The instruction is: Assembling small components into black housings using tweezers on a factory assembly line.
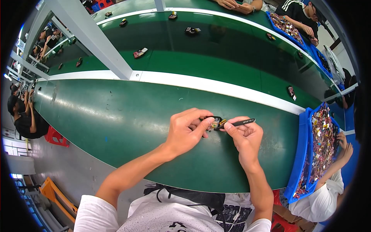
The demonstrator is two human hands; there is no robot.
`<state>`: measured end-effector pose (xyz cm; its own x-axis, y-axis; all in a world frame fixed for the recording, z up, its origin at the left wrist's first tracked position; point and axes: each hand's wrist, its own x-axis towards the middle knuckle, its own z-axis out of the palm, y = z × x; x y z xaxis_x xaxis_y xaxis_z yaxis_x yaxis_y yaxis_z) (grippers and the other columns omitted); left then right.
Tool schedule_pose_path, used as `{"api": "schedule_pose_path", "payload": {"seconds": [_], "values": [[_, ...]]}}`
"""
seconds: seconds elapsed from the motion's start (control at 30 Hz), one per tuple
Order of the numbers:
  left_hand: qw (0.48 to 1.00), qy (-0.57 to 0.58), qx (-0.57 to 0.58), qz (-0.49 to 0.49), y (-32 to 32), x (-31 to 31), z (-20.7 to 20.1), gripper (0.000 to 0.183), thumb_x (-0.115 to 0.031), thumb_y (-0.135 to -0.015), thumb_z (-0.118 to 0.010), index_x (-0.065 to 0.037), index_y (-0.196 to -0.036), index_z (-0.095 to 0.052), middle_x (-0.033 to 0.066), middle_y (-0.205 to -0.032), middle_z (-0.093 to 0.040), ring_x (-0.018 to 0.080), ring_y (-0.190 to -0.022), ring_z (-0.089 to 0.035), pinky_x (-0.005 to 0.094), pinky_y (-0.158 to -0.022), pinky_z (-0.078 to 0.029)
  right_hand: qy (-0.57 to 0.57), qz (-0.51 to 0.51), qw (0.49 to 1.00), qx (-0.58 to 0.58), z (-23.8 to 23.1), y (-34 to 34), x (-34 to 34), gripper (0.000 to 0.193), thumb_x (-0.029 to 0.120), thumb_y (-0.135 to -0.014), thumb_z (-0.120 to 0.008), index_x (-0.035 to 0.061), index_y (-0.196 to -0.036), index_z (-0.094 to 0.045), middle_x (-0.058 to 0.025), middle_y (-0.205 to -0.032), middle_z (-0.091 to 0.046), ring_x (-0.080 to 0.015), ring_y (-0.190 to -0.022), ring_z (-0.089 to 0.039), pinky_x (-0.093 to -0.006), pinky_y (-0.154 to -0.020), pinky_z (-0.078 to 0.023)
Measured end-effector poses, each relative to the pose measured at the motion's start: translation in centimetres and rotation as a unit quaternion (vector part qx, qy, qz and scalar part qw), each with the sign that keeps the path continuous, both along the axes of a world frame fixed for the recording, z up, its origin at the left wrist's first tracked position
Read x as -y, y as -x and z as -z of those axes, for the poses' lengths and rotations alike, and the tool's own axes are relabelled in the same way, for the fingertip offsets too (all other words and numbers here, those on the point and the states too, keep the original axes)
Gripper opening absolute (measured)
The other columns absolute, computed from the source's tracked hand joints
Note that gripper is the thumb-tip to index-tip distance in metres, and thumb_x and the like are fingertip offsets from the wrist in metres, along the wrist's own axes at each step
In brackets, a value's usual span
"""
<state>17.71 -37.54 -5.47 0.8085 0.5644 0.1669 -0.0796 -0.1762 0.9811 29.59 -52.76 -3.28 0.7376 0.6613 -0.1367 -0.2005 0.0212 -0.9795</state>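
Note:
Above the green worktop (127,127), my left hand (184,129) pinches a small black-cased electronic device (213,123) whose inner parts show. Black tweezers (243,122) lie in my right hand (245,138), gripped between thumb and fingers. Their tips point left and meet the right side of the device, near some yellowish parts. Exactly what the tips touch is too small to make out. Both hands are close together over the middle of the bench.
Blue trays (305,154) heaped with small colourful parts stand at the right, where another person's hands (344,149) reach in. Beyond a white rail (216,88) runs a green conveyor belt (170,65) carrying several small devices (140,53). A grey post (91,36) rises at left.

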Motion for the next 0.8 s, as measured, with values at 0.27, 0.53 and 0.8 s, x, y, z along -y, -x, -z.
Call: {"api": "schedule_pose_path", "payload": {"seconds": [0.27, 0.53, 0.8], "values": [[0.987, 0.157, -0.022, 0.040, 0.1, -0.4, 0.3, 0.019, -0.006, -0.098, -0.067, 0.008, -0.110, -0.069, 0.0128, -0.088, -0.071, 0.0178, -0.061, -0.071, 0.0242, -0.047, -0.054, -0.009, -0.002, 1.000, 0.018, 0.2, -0.1, 0.1, 0.010, -0.006, -0.091, -0.071, -0.0080, -0.099, -0.067, -0.0146, -0.092, -0.073, -0.0152, -0.080, -0.071, -0.0244, -0.073, -0.058], [0.958, 0.265, -0.025, 0.103, -0.1, -1.2, 0.1, 0.027, -0.017, -0.101, -0.065, 0.008, -0.113, -0.066, 0.0114, -0.088, -0.067, 0.0173, -0.062, -0.069, 0.0268, -0.048, -0.055, -0.066, 0.029, 0.979, 0.190, 1.3, 0.2, 0.3, 0.010, -0.004, -0.085, -0.079, -0.0030, -0.092, -0.072, -0.0054, -0.084, -0.073, 0.0000, -0.053, -0.047, -0.0175, -0.048, -0.030], [0.953, 0.284, -0.012, 0.106, -0.2, -0.9, 0.6, 0.025, -0.013, -0.102, -0.062, 0.008, -0.113, -0.066, 0.0132, -0.090, -0.070, 0.0181, -0.060, -0.070, 0.0261, -0.048, -0.055, -0.057, 0.052, 0.938, 0.339, 1.6, 0.4, 0.3, 0.009, -0.004, -0.080, -0.081, 0.0005, -0.085, -0.075, -0.0044, -0.081, -0.076, -0.0016, -0.048, -0.047, -0.0190, -0.045, -0.032]]}}
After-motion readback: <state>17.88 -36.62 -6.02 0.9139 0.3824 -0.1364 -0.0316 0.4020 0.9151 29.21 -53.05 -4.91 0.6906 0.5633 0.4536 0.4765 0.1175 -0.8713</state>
